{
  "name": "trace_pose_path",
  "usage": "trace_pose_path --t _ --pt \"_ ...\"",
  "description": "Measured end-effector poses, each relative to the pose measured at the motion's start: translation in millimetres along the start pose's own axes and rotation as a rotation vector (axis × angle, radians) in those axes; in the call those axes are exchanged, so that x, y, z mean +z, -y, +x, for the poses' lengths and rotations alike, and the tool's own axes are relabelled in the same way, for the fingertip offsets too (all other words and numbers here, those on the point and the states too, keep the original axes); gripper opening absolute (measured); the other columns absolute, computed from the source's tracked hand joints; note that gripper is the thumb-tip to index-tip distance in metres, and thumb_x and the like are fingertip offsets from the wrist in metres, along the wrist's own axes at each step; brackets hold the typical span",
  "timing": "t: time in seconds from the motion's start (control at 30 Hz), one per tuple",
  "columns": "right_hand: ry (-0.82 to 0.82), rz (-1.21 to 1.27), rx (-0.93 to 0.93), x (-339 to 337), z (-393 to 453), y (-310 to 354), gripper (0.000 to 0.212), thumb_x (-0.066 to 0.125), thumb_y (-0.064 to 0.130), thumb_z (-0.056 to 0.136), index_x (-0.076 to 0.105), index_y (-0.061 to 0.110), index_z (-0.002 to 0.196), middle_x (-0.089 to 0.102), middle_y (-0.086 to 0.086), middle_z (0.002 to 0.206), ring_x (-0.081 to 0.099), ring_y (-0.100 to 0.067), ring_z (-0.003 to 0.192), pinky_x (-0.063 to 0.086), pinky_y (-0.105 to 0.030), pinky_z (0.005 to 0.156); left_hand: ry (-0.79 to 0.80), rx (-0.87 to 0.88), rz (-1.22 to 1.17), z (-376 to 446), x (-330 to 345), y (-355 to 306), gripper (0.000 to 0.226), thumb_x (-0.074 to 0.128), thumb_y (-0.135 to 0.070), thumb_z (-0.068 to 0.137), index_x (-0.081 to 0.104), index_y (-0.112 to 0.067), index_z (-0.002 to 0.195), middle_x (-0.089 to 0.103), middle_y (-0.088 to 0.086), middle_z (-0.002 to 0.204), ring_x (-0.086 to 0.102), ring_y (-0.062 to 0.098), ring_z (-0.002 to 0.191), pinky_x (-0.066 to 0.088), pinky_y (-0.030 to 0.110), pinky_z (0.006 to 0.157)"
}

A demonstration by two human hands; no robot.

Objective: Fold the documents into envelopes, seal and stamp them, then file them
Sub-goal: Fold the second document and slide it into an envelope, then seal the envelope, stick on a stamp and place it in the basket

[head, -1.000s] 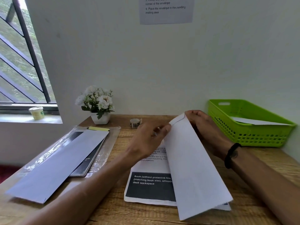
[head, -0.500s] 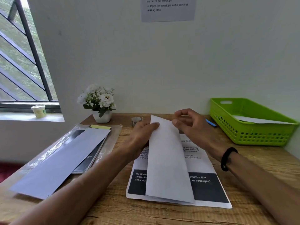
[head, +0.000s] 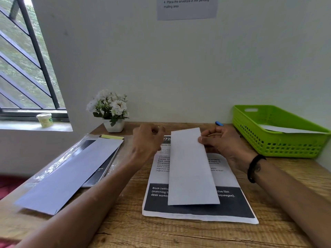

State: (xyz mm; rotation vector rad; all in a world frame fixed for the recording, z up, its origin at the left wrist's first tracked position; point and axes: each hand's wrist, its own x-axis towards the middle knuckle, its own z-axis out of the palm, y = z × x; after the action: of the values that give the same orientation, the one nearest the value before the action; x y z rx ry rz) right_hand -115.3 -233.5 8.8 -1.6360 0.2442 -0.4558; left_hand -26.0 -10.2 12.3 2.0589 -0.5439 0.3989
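Bare wood runs along the near edge of the worktop [head: 125,228], open room in front of the printed sheets [head: 232,203]. At the right edge the green basket [head: 279,140] sits against the wall with a white sheet [head: 290,130] inside. Along the left edge a long envelope [head: 71,174] lies slanted over a plastic sleeve [head: 59,158], and a potted white flower [head: 111,110] stands at the back. The folded document [head: 191,169] lies lengthwise on the printed sheets, mid-worktop. My right hand [head: 227,147] is at its far right corner, thumb on the paper's edge and fingers curled beside it, pinching it. My left hand [head: 146,140] is just left of the fold's far end, apart from it, fingers curled in and holding nothing I can see. A blue pen [head: 219,123] peeks out behind my right hand.
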Motion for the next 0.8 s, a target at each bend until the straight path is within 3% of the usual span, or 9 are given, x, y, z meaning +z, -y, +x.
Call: trace_pose_path --t 0.1,0.17,0.23,0.33,0.47,0.57,0.67,0.8 --pt "-0.011 -0.093 -0.007 -2 0 -4 0.021 0.083 0.004 0.083 0.070 0.001 0.099 0.080 -0.015 0.088 0.078 -0.026 0.075 0.063 -0.036 0.071 -0.016 0.019 0.058 8 -2 11 0.034 0.061 -0.041 0.101 0.078 -0.017 0.083 0.072 -0.006 0.068 0.068 0.010 0.058 0.057 0.031 0.059" --pt "-0.028 -0.236 -0.065 -2 0 -4 0.012 0.080 0.011 0.087 0.071 0.008 0.094 0.080 -0.009 0.086 0.077 -0.020 0.069 0.060 -0.027 0.065 0.004 0.058 0.141 10 3 17 0.028 0.063 -0.040 0.100 0.079 -0.020 0.088 0.072 -0.009 0.073 0.064 0.003 0.065 0.044 0.015 0.057" --pt "-0.064 -0.498 -0.210 -3 -1 -4 0.007 0.078 0.019 0.089 0.071 0.018 0.087 0.077 0.003 0.082 0.073 -0.009 0.063 0.052 -0.014 0.058 0.025 0.103 0.188 12 6 22 0.020 0.065 -0.033 0.099 0.079 -0.019 0.093 0.073 -0.009 0.081 0.063 0.003 0.072 0.038 0.009 0.057" --pt "-0.081 -0.732 -0.390 -1 -5 -2 0.015 0.077 0.024 0.089 0.068 0.027 0.077 0.068 0.018 0.074 0.062 0.007 0.066 0.042 -0.004 0.059 0.037 0.138 0.323 18 8 37 0.020 0.063 -0.038 0.095 0.076 -0.026 0.105 0.075 -0.007 0.097 0.067 0.011 0.086 0.054 0.030 0.073" --pt "-0.068 -0.796 -0.464 3 -8 -5 0.011 0.076 0.024 0.090 0.072 0.021 0.080 0.067 0.016 0.075 0.060 0.006 0.070 0.040 -0.001 0.062 0.102 0.018 0.423 22 9 54 0.040 0.057 -0.050 0.095 0.058 -0.035 0.133 0.070 -0.005 0.115 0.066 0.019 0.104 0.051 0.038 0.083" --pt "-0.051 -0.795 -0.487 4 -7 -8 0.011 0.075 0.025 0.090 0.071 0.023 0.081 0.068 0.017 0.077 0.061 0.006 0.071 0.041 -0.002 0.062 0.119 -0.041 0.405 28 9 52 0.047 0.053 -0.051 0.097 0.045 -0.036 0.140 0.069 0.001 0.121 0.066 0.024 0.107 0.056 0.049 0.090" --pt "-0.069 -0.790 -0.501 5 -6 -9 0.010 0.075 0.025 0.090 0.072 0.024 0.081 0.068 0.017 0.077 0.061 0.007 0.070 0.042 -0.003 0.063 0.170 -0.058 0.511 40 11 49 0.049 0.050 -0.048 0.098 0.042 -0.034 0.145 0.062 0.005 0.139 0.063 0.030 0.120 0.051 0.045 0.088" --pt "-0.088 -0.801 -0.528 5 -3 -9 0.013 0.075 0.026 0.090 0.069 0.029 0.079 0.065 0.022 0.071 0.062 0.004 0.068 0.041 -0.002 0.063 0.157 -0.065 0.552 47 15 51 0.036 0.047 -0.049 0.099 0.059 -0.033 0.129 0.070 0.003 0.122 0.067 0.029 0.106 0.048 0.040 0.075"
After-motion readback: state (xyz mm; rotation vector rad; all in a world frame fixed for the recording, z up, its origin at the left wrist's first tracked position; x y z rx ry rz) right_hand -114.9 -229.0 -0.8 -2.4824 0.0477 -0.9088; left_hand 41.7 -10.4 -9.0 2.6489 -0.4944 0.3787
